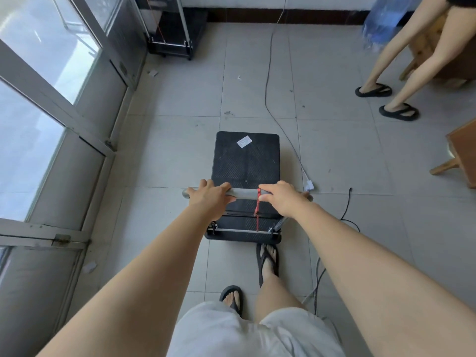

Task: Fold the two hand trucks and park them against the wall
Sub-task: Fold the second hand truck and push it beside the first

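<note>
A black platform hand truck (pixel 246 161) stands on the tiled floor right in front of me, its deck flat and its grey handle bar (pixel 244 194) raised. My left hand (pixel 210 195) grips the bar's left part, and my right hand (pixel 282 197) grips its right part. A red strap (pixel 257 211) hangs from the bar down to the base. A second black hand truck (pixel 171 34) with a metal frame stands at the far wall, next to the glass door. My right foot is just behind the near truck's base.
A glass and metal door (pixel 51 112) runs along the left. A thin cable (pixel 269 81) trails across the floor to a white plug (pixel 309 186); more black cable (pixel 346 215) lies at right. Another person (pixel 386 73) stands far right by wooden stools (pixel 461 153).
</note>
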Action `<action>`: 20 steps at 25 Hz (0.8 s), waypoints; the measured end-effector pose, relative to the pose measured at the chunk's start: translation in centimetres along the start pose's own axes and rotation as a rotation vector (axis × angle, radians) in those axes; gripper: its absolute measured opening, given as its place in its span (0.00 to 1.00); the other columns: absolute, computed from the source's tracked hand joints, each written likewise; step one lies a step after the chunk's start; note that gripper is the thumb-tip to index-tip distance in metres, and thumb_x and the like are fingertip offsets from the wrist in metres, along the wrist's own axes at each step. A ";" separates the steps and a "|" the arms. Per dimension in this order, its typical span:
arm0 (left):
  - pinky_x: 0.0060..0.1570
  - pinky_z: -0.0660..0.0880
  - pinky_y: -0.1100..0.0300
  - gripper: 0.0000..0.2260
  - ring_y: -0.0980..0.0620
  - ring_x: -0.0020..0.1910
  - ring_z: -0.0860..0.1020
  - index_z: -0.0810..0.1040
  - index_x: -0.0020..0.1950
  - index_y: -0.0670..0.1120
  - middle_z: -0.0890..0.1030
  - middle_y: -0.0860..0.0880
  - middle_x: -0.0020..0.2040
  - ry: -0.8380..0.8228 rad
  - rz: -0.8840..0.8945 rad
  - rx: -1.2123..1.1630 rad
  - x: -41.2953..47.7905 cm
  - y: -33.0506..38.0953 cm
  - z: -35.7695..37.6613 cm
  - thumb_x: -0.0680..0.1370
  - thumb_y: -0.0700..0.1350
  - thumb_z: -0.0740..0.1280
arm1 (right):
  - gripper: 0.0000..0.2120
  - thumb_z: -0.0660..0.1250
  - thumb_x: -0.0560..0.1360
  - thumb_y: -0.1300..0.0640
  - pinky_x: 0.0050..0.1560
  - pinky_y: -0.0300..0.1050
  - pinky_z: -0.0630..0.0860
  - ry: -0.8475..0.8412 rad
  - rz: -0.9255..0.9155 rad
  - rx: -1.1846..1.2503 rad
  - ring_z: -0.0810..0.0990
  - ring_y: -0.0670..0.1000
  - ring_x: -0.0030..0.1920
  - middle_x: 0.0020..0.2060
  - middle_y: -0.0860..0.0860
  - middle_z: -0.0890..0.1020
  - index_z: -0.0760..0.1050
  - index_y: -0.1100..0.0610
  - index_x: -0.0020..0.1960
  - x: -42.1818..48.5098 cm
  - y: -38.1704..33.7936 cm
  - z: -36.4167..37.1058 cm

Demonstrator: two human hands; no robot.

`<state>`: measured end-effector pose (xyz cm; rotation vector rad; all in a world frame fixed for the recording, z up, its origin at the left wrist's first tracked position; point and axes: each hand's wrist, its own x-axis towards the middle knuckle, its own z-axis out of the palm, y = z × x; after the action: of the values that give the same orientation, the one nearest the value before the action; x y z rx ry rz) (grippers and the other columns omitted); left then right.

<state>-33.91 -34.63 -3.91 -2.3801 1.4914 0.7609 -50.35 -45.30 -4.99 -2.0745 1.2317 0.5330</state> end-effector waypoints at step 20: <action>0.60 0.68 0.40 0.17 0.44 0.63 0.67 0.71 0.64 0.54 0.73 0.44 0.60 -0.022 -0.058 -0.033 32.8 -2.7 -21.3 0.82 0.60 0.53 | 0.17 0.54 0.82 0.47 0.69 0.71 0.56 0.049 -0.012 -0.110 0.65 0.62 0.68 0.64 0.56 0.74 0.67 0.42 0.70 29.5 -7.0 -24.1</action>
<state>-13.65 -68.16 -3.97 -2.4194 1.4054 0.8012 -29.92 -78.17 -4.50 -2.1976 1.2424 0.5590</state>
